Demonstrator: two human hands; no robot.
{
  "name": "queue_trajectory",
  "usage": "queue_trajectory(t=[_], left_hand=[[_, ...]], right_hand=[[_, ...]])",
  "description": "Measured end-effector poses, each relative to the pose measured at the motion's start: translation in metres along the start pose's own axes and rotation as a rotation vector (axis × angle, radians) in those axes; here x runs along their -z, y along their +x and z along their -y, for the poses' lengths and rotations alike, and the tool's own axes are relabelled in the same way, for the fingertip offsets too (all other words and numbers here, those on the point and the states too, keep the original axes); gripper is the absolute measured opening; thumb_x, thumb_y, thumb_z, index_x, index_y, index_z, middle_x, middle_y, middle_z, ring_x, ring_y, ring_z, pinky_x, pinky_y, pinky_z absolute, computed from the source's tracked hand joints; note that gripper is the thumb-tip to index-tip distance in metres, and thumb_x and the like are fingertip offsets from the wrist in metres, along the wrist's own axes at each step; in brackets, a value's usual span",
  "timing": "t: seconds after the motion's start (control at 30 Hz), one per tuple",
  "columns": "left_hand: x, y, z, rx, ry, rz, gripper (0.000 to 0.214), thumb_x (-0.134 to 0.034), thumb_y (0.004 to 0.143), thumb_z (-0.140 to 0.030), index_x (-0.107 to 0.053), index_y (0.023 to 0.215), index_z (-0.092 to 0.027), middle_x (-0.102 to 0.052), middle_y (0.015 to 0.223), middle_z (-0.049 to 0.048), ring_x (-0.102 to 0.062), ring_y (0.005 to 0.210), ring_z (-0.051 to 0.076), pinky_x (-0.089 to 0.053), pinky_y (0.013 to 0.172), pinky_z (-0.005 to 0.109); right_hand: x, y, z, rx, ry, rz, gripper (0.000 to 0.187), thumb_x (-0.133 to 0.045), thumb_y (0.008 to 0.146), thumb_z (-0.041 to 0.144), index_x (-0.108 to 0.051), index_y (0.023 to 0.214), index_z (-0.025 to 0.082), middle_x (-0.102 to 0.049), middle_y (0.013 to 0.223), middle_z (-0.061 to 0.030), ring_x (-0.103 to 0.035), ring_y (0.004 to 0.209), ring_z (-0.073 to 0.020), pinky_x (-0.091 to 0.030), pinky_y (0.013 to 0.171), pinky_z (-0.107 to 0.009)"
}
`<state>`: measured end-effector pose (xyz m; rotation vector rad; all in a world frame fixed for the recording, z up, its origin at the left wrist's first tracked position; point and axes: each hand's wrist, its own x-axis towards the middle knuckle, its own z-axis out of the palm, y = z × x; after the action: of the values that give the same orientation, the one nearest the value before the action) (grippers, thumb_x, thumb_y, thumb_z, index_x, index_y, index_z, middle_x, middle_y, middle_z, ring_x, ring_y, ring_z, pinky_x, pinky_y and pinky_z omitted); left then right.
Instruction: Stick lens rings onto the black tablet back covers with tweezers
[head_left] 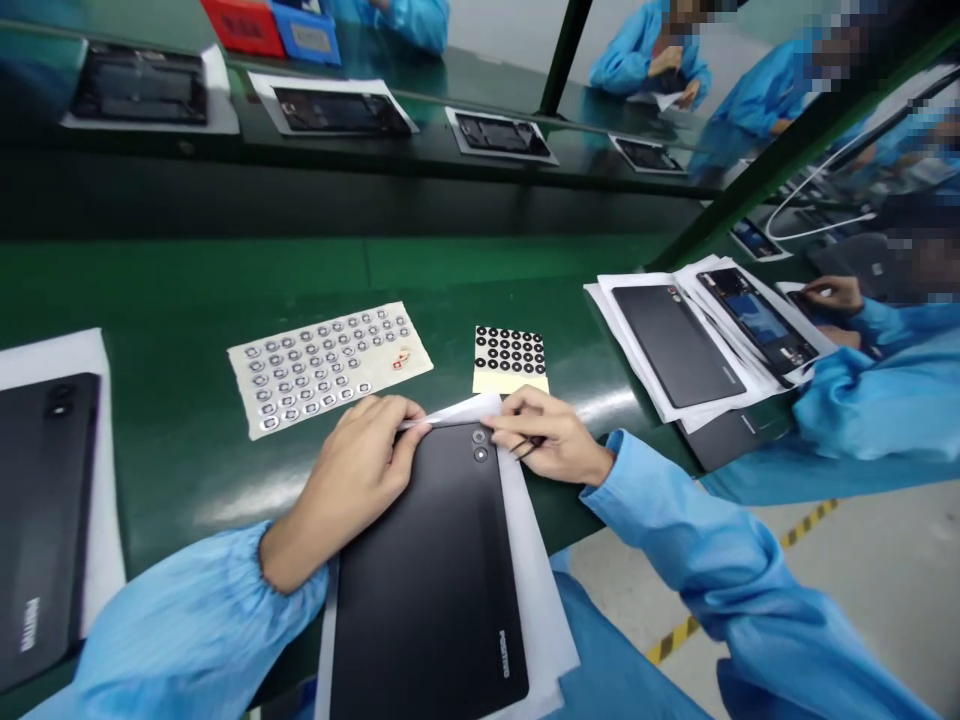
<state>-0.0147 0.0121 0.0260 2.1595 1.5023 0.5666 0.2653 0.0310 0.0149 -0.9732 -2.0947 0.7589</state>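
A black tablet (pixel 427 570) lies back side up on white paper sheets (pixel 544 600), with two round camera lenses near its upper right corner. My left hand (pixel 367 460) is closed at the tablet's top edge, thumb and forefinger pinching the raised paper there. At the lens corner, the fingertips of my right hand (pixel 551 435) are drawn together against the tablet's edge. A thin dark thing shows between those fingers, too small to name. Beyond my hands lie a sheet of ring-shaped stickers (pixel 330 365) and a smaller sheet of black round stickers (pixel 510 382).
Another black tablet (pixel 45 520) lies on paper at the left. To the right, a tablet back (pixel 675 340) and an opened tablet (pixel 757 315) rest on paper beside a co-worker's sleeve (pixel 862 400). Several opened tablets stand along the raised line (pixel 341 108), behind a green post (pixel 720 215).
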Motion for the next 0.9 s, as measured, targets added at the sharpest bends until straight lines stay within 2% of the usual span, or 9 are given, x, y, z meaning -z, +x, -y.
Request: queue_trajectory(t=[0.07, 0.1, 0.17, 0.23, 0.33, 0.47, 0.63, 0.77, 0.9], left_hand=[[0.004, -0.003, -0.001, 0.053, -0.042, 0.006, 0.02, -0.045, 0.105, -0.041, -0.056, 0.103, -0.025, -0.067, 0.095, 0.0006, -0.063, 0.086, 0.022, -0.043, 0.075, 0.033], [0.006, -0.004, -0.002, 0.078, -0.058, 0.014, 0.02, -0.045, 0.105, -0.043, -0.055, 0.105, -0.026, -0.069, 0.095, -0.0009, -0.064, 0.083, 0.021, -0.043, 0.072, 0.032], [0.01, -0.006, -0.002, 0.103, -0.062, 0.034, 0.021, -0.044, 0.105, -0.045, -0.054, 0.108, -0.028, -0.071, 0.093, -0.0037, -0.066, 0.078, 0.02, -0.041, 0.067, 0.031], [0.011, -0.006, -0.001, 0.105, -0.043, 0.043, 0.021, -0.043, 0.105, -0.047, -0.054, 0.109, -0.029, -0.072, 0.092, -0.0049, -0.068, 0.077, 0.02, -0.041, 0.066, 0.031], [0.009, -0.006, 0.0, 0.092, -0.024, 0.035, 0.022, -0.042, 0.105, -0.047, -0.054, 0.109, -0.029, -0.073, 0.093, -0.0049, -0.069, 0.079, 0.02, -0.042, 0.068, 0.031], [0.005, -0.007, 0.001, 0.072, -0.042, 0.018, 0.02, -0.044, 0.105, -0.046, -0.054, 0.108, -0.029, -0.073, 0.098, -0.0042, -0.07, 0.081, 0.019, -0.044, 0.07, 0.03], [0.005, -0.005, 0.001, 0.064, -0.071, 0.012, 0.02, -0.044, 0.106, -0.045, -0.054, 0.109, -0.028, -0.073, 0.101, -0.0026, -0.07, 0.083, 0.019, -0.046, 0.071, 0.03], [0.005, -0.004, 0.0, 0.049, -0.068, 0.007, 0.02, -0.043, 0.106, -0.044, -0.054, 0.11, -0.028, -0.072, 0.1, -0.0022, -0.07, 0.084, 0.019, -0.046, 0.071, 0.03], [0.007, 0.0, 0.001, 0.037, -0.048, -0.003, 0.02, -0.044, 0.106, -0.044, -0.056, 0.109, -0.027, -0.073, 0.1, -0.0016, -0.071, 0.085, 0.02, -0.046, 0.071, 0.031]], right_hand=[[0.001, -0.004, 0.011, -0.174, 0.114, -0.211, 0.029, -0.064, 0.098, 0.034, -0.075, 0.122, 0.021, -0.062, 0.099, -0.0058, -0.055, 0.073, -0.0112, -0.046, 0.061, -0.025], [0.002, -0.004, 0.018, -0.277, 0.192, -0.242, 0.03, -0.065, 0.098, 0.036, -0.074, 0.12, 0.019, -0.062, 0.095, -0.0049, -0.054, 0.068, -0.0103, -0.045, 0.058, -0.024], [0.002, -0.001, 0.032, -0.486, 0.399, -0.129, 0.031, -0.068, 0.095, 0.044, -0.074, 0.107, 0.016, -0.059, 0.075, 0.0002, -0.047, 0.055, -0.0077, -0.038, 0.048, -0.021], [-0.002, 0.004, 0.042, -0.679, 0.61, 0.039, 0.036, -0.071, 0.091, 0.052, -0.068, 0.089, 0.016, -0.047, 0.055, 0.0069, -0.036, 0.041, -0.0055, -0.026, 0.038, -0.02], [-0.014, 0.01, 0.046, -0.846, 0.73, 0.115, 0.044, -0.077, 0.084, 0.057, -0.056, 0.075, 0.019, -0.036, 0.043, 0.0117, -0.027, 0.032, -0.0043, -0.016, 0.031, -0.019], [-0.025, 0.013, 0.041, -0.868, 0.695, 0.098, 0.045, -0.079, 0.082, 0.057, -0.058, 0.071, 0.018, -0.038, 0.041, 0.0106, -0.029, 0.031, -0.0041, -0.018, 0.03, -0.018], [-0.019, 0.012, 0.039, -0.869, 0.71, 0.092, 0.045, -0.079, 0.08, 0.057, -0.058, 0.072, 0.018, -0.04, 0.044, 0.0105, -0.029, 0.032, -0.0039, -0.017, 0.029, -0.018], [-0.013, 0.011, 0.042, -0.802, 0.792, 0.186, 0.042, -0.088, 0.073, 0.048, -0.066, 0.091, 0.016, -0.052, 0.056, 0.009, -0.03, 0.036, -0.0024, -0.02, 0.031, -0.017], [-0.018, 0.01, 0.044, -0.784, 0.836, 0.111, 0.041, -0.089, 0.071, 0.045, -0.069, 0.09, 0.015, -0.061, 0.069, 0.004, -0.043, 0.047, -0.0046, -0.031, 0.038, -0.017]])
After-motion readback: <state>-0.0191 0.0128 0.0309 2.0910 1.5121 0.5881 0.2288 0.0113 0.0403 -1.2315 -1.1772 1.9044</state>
